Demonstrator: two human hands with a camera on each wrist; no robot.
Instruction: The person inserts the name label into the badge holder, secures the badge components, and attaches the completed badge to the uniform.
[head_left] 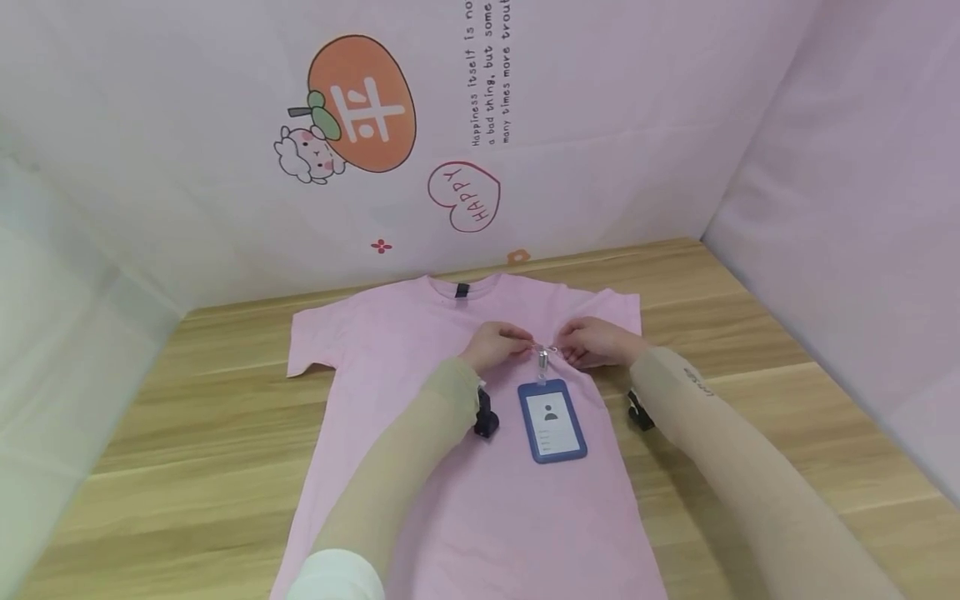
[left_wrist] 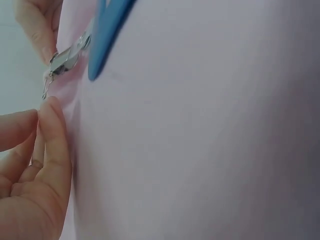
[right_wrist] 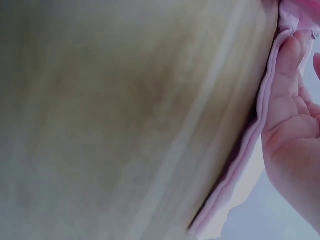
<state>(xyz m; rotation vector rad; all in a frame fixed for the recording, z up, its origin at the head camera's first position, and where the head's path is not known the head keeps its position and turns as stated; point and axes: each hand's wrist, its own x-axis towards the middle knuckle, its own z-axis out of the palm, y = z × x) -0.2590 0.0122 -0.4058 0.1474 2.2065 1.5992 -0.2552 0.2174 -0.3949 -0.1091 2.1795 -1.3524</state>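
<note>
A pink T-shirt (head_left: 420, 400) lies spread out, collar at the far side. On its chest rests a blue badge holder (head_left: 528, 425) with a white card (head_left: 553, 423) inside. A metal clip (head_left: 543, 360) joins the holder to a small safety pin (left_wrist: 46, 86) at the gathered cloth. My left hand (head_left: 495, 343) pinches the near end of this pin, thumb and fingertip together, in the left wrist view. From the other side my right hand (head_left: 594, 340) holds the pin's other end, fingertips against the raised cloth. In the right wrist view its fingers (right_wrist: 287, 65) lie along the shirt.
The wooden table (head_left: 210, 433) extends on both sides of the shirt. Printed white cloth (head_left: 600, 125) hangs behind it, with more cloth at the left and right. Black wrist cameras (head_left: 486, 417) sit under both wrists, the left one over the shirt.
</note>
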